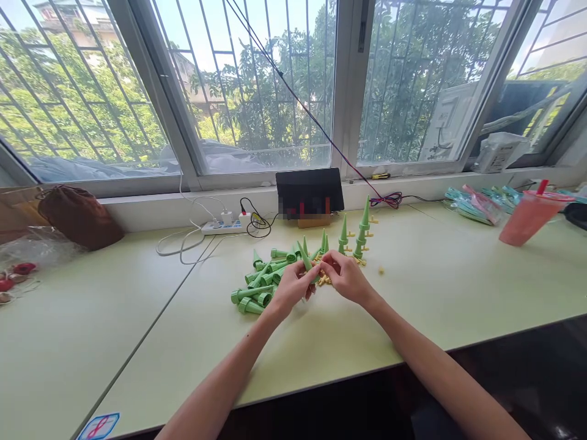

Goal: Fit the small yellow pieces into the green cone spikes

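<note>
My left hand (292,284) is closed around a green plastic watering spike (304,256), its pointed end upward. Against the spike's side, the fingertips of my right hand (346,279) are pinched together; whatever they grip is too small and covered to make out. Left of my hands lies a heap of green watering spikes (252,305), with capped ends showing. Small yellow valves (325,280) lie loose under and behind my fingers. Just beyond my right hand, green spikes with yellow valves on their sides stand stacked in a taller column (362,231) and a shorter column (343,235).
Behind the heap stand a dark tablet (309,189) and a white power strip (223,227) with cables. A red drink cup (525,220) and plastic-wrapped packs (477,205) are at the right. A brown drawstring bag (77,217) sits at the left. Table joints run across the surface.
</note>
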The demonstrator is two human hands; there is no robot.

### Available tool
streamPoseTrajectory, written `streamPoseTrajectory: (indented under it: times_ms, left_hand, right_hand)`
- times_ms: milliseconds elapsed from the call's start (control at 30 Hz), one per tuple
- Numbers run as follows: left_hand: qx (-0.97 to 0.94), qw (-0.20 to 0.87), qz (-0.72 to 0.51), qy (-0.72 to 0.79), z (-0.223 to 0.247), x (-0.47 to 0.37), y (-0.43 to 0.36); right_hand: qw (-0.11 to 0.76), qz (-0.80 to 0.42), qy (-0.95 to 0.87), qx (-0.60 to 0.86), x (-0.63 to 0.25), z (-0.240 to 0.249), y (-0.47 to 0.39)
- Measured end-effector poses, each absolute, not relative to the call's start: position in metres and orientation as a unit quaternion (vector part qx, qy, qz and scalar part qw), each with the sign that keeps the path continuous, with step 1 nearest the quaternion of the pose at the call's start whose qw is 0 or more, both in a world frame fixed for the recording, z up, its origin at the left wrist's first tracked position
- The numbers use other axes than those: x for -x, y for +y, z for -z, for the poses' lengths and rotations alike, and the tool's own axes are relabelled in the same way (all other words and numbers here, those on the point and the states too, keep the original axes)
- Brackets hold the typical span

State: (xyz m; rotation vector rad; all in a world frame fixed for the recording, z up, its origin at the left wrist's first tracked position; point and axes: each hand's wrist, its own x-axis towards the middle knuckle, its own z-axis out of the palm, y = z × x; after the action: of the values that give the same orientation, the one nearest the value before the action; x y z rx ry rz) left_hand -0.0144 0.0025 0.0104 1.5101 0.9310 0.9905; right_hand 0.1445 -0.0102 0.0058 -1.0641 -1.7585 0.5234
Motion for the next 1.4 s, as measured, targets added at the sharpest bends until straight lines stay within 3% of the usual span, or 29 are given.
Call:
streamPoseTrajectory:
  times_ms: [1400]
  left_hand:
    - [-0.646, 0.534, -0.402, 0.370, -0.0117, 0.0162, 0.0016]
  right_hand:
    - [0.445, -0.186, -0.744, 0.462, -0.1445, -0.0039, -0.0089]
